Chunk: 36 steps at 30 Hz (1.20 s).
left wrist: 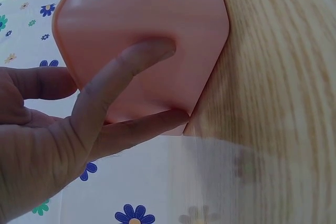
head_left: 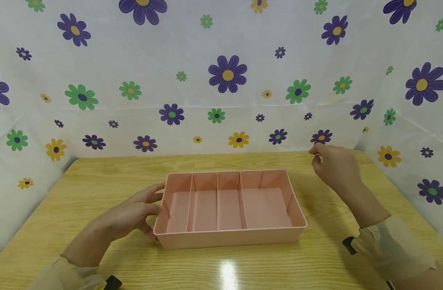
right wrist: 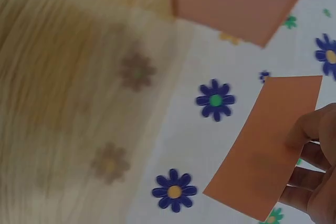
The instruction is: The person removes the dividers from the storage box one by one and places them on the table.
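Observation:
A pink organizer box stands on the wooden table, split crosswise by 3 thin dividers, with its widest compartment at the right. Against its left end wall rests my left hand; the fingers are spread and fairly straight, touching the wall and its edge. My right hand is raised off the box's right side, beyond the back right corner. In the right wrist view it pinches a flat orange-pink divider panel between thumb and fingers. From the head view that panel cannot be made out.
The light wooden table is bounded at the back and both sides by a white cloth printed with purple, green and yellow flowers. Narrow slot ribs show on the box's inner walls. Each sleeve has a small dark strap piece by it.

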Motion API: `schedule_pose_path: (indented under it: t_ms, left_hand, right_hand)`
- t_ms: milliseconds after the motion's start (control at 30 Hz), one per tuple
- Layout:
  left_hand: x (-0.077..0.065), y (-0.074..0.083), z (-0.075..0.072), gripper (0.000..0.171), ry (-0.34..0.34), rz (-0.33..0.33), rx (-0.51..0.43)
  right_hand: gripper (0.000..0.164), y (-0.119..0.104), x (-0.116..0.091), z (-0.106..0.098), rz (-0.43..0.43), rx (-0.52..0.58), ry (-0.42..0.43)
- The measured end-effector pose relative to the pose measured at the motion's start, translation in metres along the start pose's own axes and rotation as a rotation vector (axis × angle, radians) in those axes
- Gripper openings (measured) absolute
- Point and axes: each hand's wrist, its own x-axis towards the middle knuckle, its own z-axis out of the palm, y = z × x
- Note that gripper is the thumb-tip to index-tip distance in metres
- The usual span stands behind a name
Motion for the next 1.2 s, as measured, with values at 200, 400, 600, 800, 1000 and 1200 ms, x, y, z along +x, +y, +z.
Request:
schedule_pose_path:
  t_ms: [200, 400, 600, 800, 1000, 1200]
  left_hand:
    - [0.000, -0.001, 0.000, 0.069, 0.000, -0.001, -0.001]
    - [0.000, -0.001, 0.000, 0.068, -0.006, 0.007, -0.005]
    - [0.001, -0.002, 0.000, 0.069, -0.014, 0.013, -0.021]
    - [0.000, -0.001, 0.000, 0.068, -0.007, 0.013, -0.005]
    - [-0.001, 0.001, 0.000, 0.068, -0.006, 0.009, -0.004]
    - [0.000, -0.001, -0.001, 0.067, -0.016, 0.012, -0.007]
  right_hand:
    - [0.019, 0.020, 0.002, 0.020, -0.022, 0.016, -0.175]
    - [0.020, 0.037, 0.003, 0.045, -0.084, 0.051, -0.296]
    - [0.018, 0.045, 0.002, 0.061, -0.241, 0.071, -0.466]
    - [0.014, 0.049, 0.003, 0.068, -0.310, 0.164, -0.592]
    - [0.025, 0.058, 0.005, 0.077, -0.399, 0.150, -0.536]
    - [0.022, 0.058, 0.013, 0.085, -0.345, 0.123, -0.561]
